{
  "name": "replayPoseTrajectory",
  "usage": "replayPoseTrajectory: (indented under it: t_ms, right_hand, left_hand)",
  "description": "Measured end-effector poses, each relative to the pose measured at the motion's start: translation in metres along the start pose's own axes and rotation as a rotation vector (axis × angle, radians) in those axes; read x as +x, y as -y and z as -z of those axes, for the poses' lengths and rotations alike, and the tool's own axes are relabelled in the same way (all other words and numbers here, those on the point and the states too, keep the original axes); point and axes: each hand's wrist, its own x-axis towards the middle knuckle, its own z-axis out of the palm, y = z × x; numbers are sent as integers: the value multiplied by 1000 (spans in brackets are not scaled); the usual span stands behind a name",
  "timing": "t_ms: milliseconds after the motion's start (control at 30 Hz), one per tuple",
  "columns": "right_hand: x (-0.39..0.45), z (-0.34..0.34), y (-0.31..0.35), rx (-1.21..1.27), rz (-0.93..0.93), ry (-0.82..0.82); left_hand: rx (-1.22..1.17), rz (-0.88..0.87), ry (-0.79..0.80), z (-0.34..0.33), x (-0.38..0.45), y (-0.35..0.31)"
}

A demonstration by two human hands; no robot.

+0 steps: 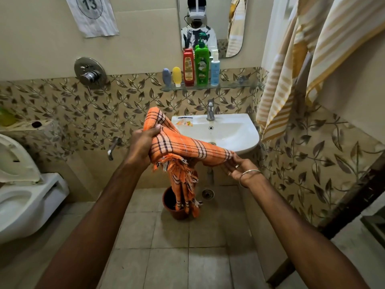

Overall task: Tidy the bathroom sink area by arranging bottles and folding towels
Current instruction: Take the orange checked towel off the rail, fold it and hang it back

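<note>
An orange checked towel (179, 144) with a fringed end stretches between both hands in front of the white sink (233, 132). My left hand (143, 146) grips its bunched upper left part. My right hand (239, 165) pinches its right corner. The fringed end hangs down over a brown pot (174, 205) on the floor. On the glass shelf (233, 84) above the sink stand a blue-grey tube (166, 77), a yellow tube (177, 76), a red bottle (189, 67), a green pump bottle (201, 63) and a white-blue pump bottle (215, 68).
A striped yellow-white towel (279, 88) hangs at the right beside the sink. A small orange sachet (185, 122) lies on the sink rim near the tap (210, 110). The toilet (23, 195) stands at the left. A mirror (212, 24) hangs above the shelf.
</note>
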Motion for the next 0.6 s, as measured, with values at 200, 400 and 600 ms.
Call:
replayPoseTrajectory:
  t_ms: [200, 400, 600]
  right_hand:
    - [5, 7, 7, -38, 36, -61]
    - [4, 16, -6, -491, 129, -96]
    - [-9, 5, 8, -901, 422, -27]
  left_hand:
    - [-40, 33, -16, 2, 4, 7]
    - [11, 20, 16, -2, 3, 4]
    - [262, -75, 194, -5, -1, -13]
